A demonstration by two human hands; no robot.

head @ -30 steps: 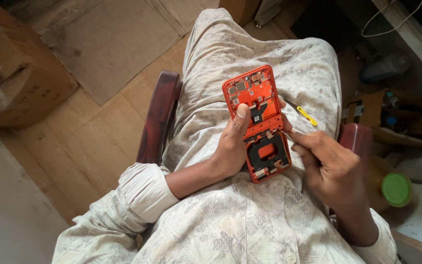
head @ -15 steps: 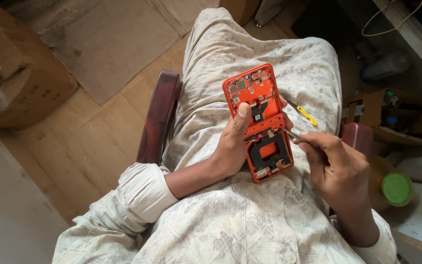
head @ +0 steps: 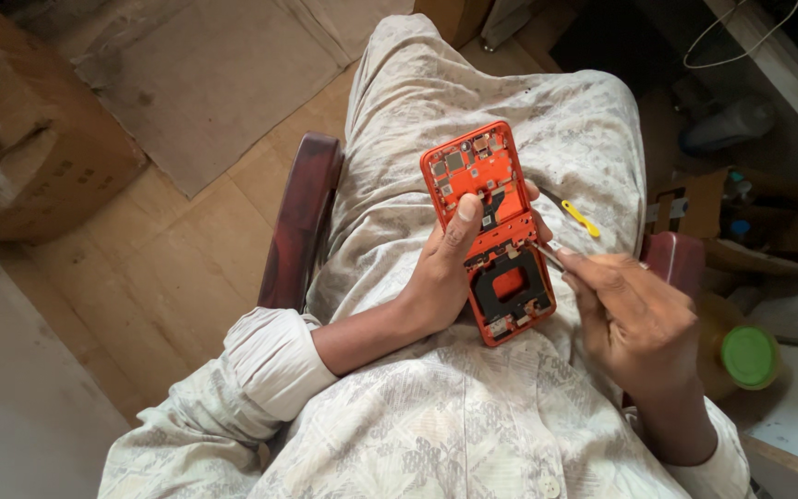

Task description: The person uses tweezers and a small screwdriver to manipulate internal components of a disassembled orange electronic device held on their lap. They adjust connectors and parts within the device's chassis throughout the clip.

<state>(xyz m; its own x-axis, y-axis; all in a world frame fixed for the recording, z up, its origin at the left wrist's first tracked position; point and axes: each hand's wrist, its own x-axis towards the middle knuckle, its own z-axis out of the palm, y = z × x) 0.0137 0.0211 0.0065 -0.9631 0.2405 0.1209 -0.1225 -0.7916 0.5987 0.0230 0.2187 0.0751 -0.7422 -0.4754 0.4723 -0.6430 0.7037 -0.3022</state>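
Left hand: fingers wrapped round the left edge of an orange phone frame, thumb pressed flat on its open inner face near the middle; fingertips show past the right edge. Clamped on the frame.

Right hand: fingers pinched together on a thin metal tool, tip touching the frame's right edge, about mid-height.

Phone frame: rectangular, bright orange, back removed, held tilted over the person's lap. Upper half shows small grey and metallic components and square cut-outs. Lower half has a dark, roughly square ring-shaped part with orange showing in its centre. Small fittings along the bottom edge; detail too fine to tell.

Yellow-handled tool lies on the patterned cloth of the lap, just right of the frame, apart from both hands.

Containers: open cardboard box at right, holding small bottles, contents otherwise unclear. Jar with green lid below it, closed. Larger cardboard box at far left on the wooden floor, white item at its edge.
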